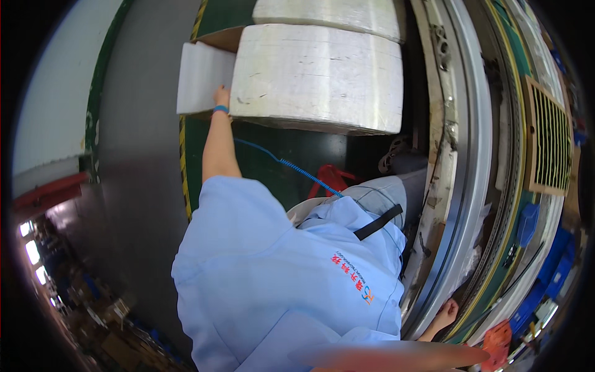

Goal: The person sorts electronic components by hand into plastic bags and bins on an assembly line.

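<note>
My left arm, with a blue wrist strap (220,108), stretches away toward the far left. At its end my left hand (221,95) is closed at the right edge of a white foam sheet (201,77). Right beside that hand stands a large white foam block (316,77) with dark scuffs. Brown cardboard (226,38) shows behind the sheet. My right hand (445,312) is at the lower right, next to the bench's metal edge. Its fingers are curled, and whatever may be in them is hidden.
A blue coiled cord (297,168) runs from the wrist strap toward my lap. Another white foam block (328,15) lies farther back. On the right runs a long metal rail (474,124), with a slatted wooden frame (548,139) and blue bins (551,273) beyond. A red stool (331,177) is low down.
</note>
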`<action>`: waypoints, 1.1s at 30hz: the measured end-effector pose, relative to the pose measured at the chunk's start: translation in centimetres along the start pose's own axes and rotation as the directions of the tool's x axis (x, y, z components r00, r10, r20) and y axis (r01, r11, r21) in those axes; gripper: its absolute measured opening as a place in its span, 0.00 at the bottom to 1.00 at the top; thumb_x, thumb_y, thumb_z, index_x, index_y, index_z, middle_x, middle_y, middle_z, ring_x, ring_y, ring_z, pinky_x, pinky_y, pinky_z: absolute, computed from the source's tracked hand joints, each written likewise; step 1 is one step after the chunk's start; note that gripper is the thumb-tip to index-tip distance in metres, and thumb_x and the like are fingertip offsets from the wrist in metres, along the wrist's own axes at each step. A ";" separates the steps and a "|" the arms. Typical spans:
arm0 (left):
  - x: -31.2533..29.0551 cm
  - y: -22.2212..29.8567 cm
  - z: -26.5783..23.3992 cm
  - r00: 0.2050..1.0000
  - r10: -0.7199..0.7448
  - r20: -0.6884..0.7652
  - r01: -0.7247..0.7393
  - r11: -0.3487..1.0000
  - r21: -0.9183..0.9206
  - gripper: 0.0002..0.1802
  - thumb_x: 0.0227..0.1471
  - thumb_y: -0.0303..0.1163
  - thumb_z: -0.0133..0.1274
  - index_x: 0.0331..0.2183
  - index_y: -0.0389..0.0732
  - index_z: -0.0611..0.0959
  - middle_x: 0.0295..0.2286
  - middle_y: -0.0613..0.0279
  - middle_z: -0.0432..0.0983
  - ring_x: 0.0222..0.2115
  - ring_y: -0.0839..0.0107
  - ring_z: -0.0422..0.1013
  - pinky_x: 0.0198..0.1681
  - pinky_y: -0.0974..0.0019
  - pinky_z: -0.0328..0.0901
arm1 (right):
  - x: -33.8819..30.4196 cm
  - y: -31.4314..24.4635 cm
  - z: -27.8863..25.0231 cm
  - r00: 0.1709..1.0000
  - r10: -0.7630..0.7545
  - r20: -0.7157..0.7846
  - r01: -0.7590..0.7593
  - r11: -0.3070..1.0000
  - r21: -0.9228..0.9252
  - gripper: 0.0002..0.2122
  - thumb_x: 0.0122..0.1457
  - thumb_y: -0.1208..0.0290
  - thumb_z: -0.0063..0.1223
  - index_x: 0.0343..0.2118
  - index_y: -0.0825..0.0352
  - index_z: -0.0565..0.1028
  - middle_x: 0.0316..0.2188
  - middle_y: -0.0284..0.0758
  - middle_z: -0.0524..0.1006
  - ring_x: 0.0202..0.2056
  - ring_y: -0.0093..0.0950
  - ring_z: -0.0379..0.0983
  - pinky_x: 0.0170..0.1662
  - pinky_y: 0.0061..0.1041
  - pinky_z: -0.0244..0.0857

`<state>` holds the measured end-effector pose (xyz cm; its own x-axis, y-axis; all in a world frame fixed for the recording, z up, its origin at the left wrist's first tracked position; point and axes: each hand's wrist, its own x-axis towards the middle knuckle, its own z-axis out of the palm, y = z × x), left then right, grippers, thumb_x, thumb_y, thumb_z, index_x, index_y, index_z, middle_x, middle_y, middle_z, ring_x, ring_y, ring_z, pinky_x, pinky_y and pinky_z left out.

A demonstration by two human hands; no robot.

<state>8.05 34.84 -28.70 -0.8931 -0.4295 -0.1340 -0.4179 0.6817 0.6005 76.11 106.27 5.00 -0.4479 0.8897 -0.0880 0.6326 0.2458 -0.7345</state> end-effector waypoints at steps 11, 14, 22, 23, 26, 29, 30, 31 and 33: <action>-7.5 34.2 -12.7 0.866 0.452 -0.215 -0.442 0.487 -0.753 0.16 0.51 0.25 0.47 0.43 0.34 0.71 0.40 0.60 0.67 0.39 0.71 0.67 0.37 0.72 0.66 | 1.7 -9.2 -4.0 0.693 -0.601 -0.399 0.087 0.619 -0.780 0.15 0.49 0.76 0.50 0.42 0.67 0.69 0.40 0.41 0.70 0.45 0.39 0.64 0.48 0.33 0.57; -22.2 48.7 -12.2 0.643 0.760 -0.098 -0.528 0.347 -0.775 0.18 0.53 0.29 0.45 0.46 0.33 0.68 0.45 0.59 0.65 0.43 0.72 0.65 0.44 0.72 0.62 | 2.7 -3.6 -7.4 0.717 -0.431 -0.548 -0.074 0.735 -0.674 0.22 0.48 0.64 0.54 0.46 0.66 0.67 0.43 0.43 0.68 0.46 0.40 0.63 0.49 0.34 0.57; -51.3 63.2 -1.3 -0.249 0.968 -0.024 -0.345 -0.112 -0.932 0.16 0.50 0.23 0.45 0.44 0.40 0.71 0.45 0.59 0.64 0.36 0.73 0.69 0.37 0.73 0.65 | 1.4 -0.9 -11.2 0.756 0.000 -0.654 -0.419 0.769 -0.484 0.13 0.52 0.61 0.48 0.38 0.62 0.70 0.35 0.39 0.73 0.38 0.40 0.68 0.37 0.36 0.62; -55.0 63.5 -1.6 -0.334 0.943 0.001 -0.350 -0.123 -0.929 0.16 0.48 0.21 0.46 0.42 0.40 0.72 0.45 0.59 0.64 0.35 0.74 0.69 0.36 0.73 0.65 | 0.8 -1.1 -11.1 0.739 -0.007 -0.674 -0.433 0.762 -0.482 0.10 0.53 0.63 0.47 0.35 0.62 0.70 0.31 0.39 0.74 0.35 0.41 0.69 0.35 0.36 0.61; -62.0 63.4 -0.6 -0.578 0.816 0.020 -0.319 -0.204 -0.926 0.16 0.46 0.20 0.47 0.40 0.40 0.73 0.43 0.58 0.63 0.32 0.73 0.69 0.33 0.72 0.65 | 0.0 -1.3 -11.7 0.709 0.050 -0.703 -0.490 0.751 -0.442 0.13 0.52 0.60 0.48 0.38 0.60 0.71 0.34 0.39 0.74 0.37 0.40 0.70 0.36 0.34 0.62; -65.3 62.4 1.2 -0.680 0.731 0.058 -0.294 -0.200 -0.935 0.15 0.45 0.20 0.47 0.39 0.39 0.73 0.45 0.57 0.62 0.36 0.69 0.69 0.34 0.71 0.65 | 1.6 -2.0 -12.0 0.695 0.036 -0.718 -0.457 0.793 -0.403 0.15 0.52 0.59 0.49 0.41 0.58 0.71 0.36 0.39 0.74 0.38 0.39 0.70 0.37 0.33 0.63; -65.9 61.9 1.5 -0.740 0.670 0.062 -0.305 -0.252 -0.918 0.14 0.45 0.21 0.48 0.38 0.39 0.73 0.44 0.57 0.63 0.35 0.66 0.69 0.35 0.69 0.65 | 2.2 -2.4 -12.3 0.707 0.044 -0.706 -0.456 0.792 -0.407 0.15 0.52 0.59 0.49 0.41 0.58 0.71 0.36 0.39 0.74 0.38 0.39 0.70 0.37 0.33 0.63; -66.0 61.5 1.8 -0.796 0.601 0.073 -0.309 -0.300 -0.902 0.13 0.45 0.22 0.48 0.37 0.39 0.73 0.43 0.56 0.63 0.35 0.63 0.68 0.35 0.67 0.65 | 3.3 -2.8 -12.9 0.713 -0.001 -0.701 -0.417 0.804 -0.424 0.15 0.52 0.59 0.48 0.41 0.58 0.70 0.36 0.39 0.74 0.38 0.39 0.70 0.38 0.33 0.63; -65.4 61.3 2.8 -0.830 0.554 0.067 -0.317 -0.369 -0.874 0.13 0.45 0.22 0.49 0.37 0.40 0.73 0.43 0.57 0.64 0.35 0.60 0.68 0.35 0.66 0.65 | 6.7 -2.9 -14.2 0.728 -0.109 -0.677 -0.305 0.833 -0.462 0.16 0.52 0.59 0.48 0.42 0.58 0.70 0.36 0.39 0.74 0.37 0.38 0.71 0.38 0.32 0.63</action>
<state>40.39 106.37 14.67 0.4980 0.7737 0.3915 0.5830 -0.6330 0.5094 80.23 116.95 16.10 0.0326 0.8816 0.4709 0.9554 0.1109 -0.2737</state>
